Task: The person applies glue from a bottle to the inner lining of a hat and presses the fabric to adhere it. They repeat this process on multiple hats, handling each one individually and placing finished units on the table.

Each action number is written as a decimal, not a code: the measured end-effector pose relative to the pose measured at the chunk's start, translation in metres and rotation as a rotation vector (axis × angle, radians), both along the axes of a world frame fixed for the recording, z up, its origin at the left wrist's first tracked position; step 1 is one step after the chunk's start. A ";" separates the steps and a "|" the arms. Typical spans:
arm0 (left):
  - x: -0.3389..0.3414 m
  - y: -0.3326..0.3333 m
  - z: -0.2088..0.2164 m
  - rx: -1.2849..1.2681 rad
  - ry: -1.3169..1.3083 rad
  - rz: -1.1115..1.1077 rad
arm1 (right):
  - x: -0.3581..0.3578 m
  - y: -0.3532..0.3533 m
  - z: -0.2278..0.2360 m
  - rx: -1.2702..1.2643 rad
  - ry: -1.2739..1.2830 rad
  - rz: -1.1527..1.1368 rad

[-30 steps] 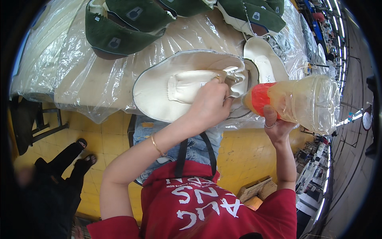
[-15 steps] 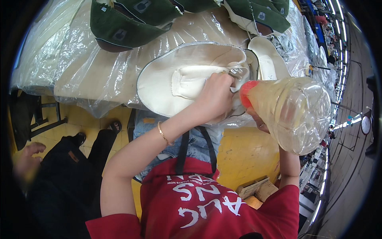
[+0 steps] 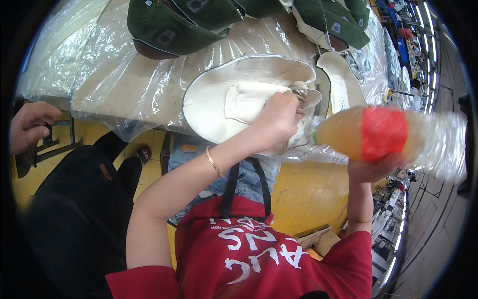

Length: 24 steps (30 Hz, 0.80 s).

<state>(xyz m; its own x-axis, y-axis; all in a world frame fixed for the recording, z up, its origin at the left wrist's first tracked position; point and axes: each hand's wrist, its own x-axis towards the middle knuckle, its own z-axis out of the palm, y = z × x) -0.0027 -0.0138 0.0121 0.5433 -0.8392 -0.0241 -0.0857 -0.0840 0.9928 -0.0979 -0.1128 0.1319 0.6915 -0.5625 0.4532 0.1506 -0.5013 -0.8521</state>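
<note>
A cream-white shoe upper (image 3: 206, 102) lies lining side up near the table's front edge. My left hand (image 3: 279, 119) is closed in a pinch at its narrow end, beside thin white loops of material (image 3: 312, 97). What exactly sits between the fingertips is hidden. In my right hand (image 3: 376, 168) is a clear plastic bottle (image 3: 341, 134) with a red band and yellowish liquid. It lies sideways, its narrow neck pointing at my left hand and its wide base smeared by motion. A second pale shoe piece (image 3: 341, 79) rests behind the bottle.
Several dark green shoe uppers (image 3: 184, 30) line the far side of the table. Clear plastic sheeting (image 3: 129, 84) covers the brown tabletop. At the left stands another person in black, with a hand (image 3: 32, 124) near the table corner. A cardboard box (image 3: 318, 241) stands below right.
My right hand has moved right with the bottle, turning it so its red band now shows. My left hand stays at the upper. The other person's hand has risen.
</note>
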 end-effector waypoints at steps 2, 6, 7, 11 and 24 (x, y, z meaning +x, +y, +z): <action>0.000 0.000 0.003 -0.006 0.000 0.022 | 0.010 -0.007 0.020 0.201 0.017 -0.107; 0.003 0.004 0.011 -0.107 0.039 0.067 | 0.035 -0.022 0.040 0.548 0.060 0.014; 0.004 0.005 0.012 -0.106 0.064 0.052 | 0.039 -0.023 0.040 0.571 0.087 -0.064; 0.005 0.003 0.011 0.023 0.112 -0.002 | 0.040 -0.015 0.033 0.401 0.217 0.011; -0.011 -0.006 -0.011 -0.532 -0.122 0.393 | 0.034 -0.008 -0.001 -0.982 0.579 0.342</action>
<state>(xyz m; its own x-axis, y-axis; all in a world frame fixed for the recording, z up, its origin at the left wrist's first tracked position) -0.0132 -0.0197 0.0007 0.7835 -0.4594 0.4184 -0.2624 0.3658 0.8929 -0.0637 -0.1205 0.1310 0.9819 0.1043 0.1583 0.1227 -0.9862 -0.1112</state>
